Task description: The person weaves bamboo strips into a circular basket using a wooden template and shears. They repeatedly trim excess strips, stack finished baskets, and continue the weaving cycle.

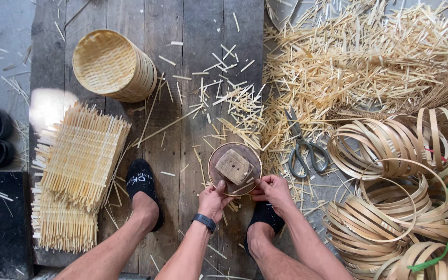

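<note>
A round brown wooden disc (223, 155) with a pale square block (233, 166) on top and a thin bamboo hoop around its rim sits on the plank floor in front of me. My left hand (213, 199), with a dark wristband, grips the disc's near edge, thumb on top. My right hand (272, 190) pinches the rim on the near right side. Both my feet in black socks rest on the planks on either side of my hands.
A stack of woven bamboo mats (79, 176) lies at the left, and a round woven basket stack (115, 65) behind it. Scissors (304, 150) lie right of the disc. Bamboo hoops (405, 186) pile at the right. Splinter offcuts (348, 62) cover the far right.
</note>
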